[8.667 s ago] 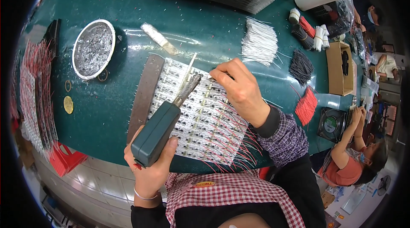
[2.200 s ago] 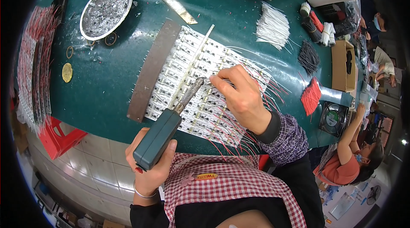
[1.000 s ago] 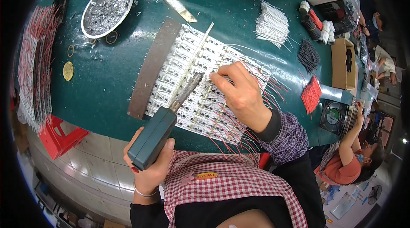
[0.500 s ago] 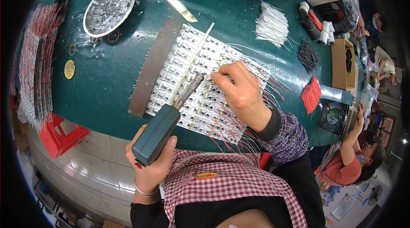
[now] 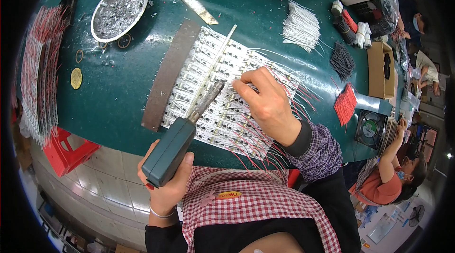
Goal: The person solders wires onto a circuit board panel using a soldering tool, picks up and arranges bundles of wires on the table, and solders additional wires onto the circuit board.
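A soldering gun (image 5: pixel 169 151) with a dark green body sits in my left hand (image 5: pixel 173 179), fingers wrapped around it. Its sooty metal tip (image 5: pixel 211 95) points up and right over a white panel of small circuit boards (image 5: pixel 201 58). My right hand (image 5: pixel 268 103) is closed in a pinch just right of the tip, on what looks like a thin wire, mostly hidden by the fingers. Red, white and dark wires (image 5: pixel 303 92) stick out from the panel's right side. A brown strip (image 5: pixel 170 77) lies along its left edge, and a narrow pale bar (image 5: pixel 215 65) crosses it.
A bowl of grey metallic scraps (image 5: pixel 118 13) stands at the far left, near stacked wired boards (image 5: pixel 40 73). Bundles of white wires (image 5: pixel 302 25), black wires (image 5: pixel 342 61) and red wires (image 5: pixel 345 103) lie right, near a fan (image 5: pixel 370 129). A co-worker (image 5: pixel 386 179) sits beyond.
The soldering gun and my left hand have shifted slightly left, drawing the tip a little away from my right fingers. My right hand stays nearly in place.
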`<state>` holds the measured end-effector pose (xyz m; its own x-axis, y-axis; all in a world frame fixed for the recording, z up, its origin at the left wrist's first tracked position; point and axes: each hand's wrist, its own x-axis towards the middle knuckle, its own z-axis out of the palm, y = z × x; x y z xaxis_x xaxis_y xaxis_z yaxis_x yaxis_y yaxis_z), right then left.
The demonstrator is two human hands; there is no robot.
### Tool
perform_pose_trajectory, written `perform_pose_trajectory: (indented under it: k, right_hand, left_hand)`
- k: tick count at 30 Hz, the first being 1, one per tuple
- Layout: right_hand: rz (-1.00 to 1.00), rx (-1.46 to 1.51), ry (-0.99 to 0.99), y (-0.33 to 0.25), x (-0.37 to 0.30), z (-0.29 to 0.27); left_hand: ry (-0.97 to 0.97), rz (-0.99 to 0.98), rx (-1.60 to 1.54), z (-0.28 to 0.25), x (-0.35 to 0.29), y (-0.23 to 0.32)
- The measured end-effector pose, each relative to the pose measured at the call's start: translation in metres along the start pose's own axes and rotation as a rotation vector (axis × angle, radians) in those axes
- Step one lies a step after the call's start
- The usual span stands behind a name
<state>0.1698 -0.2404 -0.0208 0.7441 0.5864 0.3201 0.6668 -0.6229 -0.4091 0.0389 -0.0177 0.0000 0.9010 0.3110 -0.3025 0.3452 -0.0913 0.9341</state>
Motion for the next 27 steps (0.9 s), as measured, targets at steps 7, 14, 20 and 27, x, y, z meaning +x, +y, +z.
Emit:
perform_pose_trajectory:
  k: [7,14,20,27]
  right_hand:
    - [-0.032,-0.046,-0.037,0.001,-0.001,-0.001]
    - [-0.011,-0.006,0.012,0.002,-0.002,0.000]
    - [-0.017,0.008,0.024,0.002,-0.003,0.002]
    - [0.005,0.014,0.003,0.002,-0.002,0.002]
  left_hand:
    - [0.037,-0.017,-0.058,-0.008,-0.007,-0.011]
    - [0.009,-0.206,-0.488,-0.006,0.001,0.012]
    - [0.005,-0.187,-0.366,-0.005,-0.003,0.005]
    - [-0.058,-0.030,-0.026,-0.006,-0.004,-0.010]
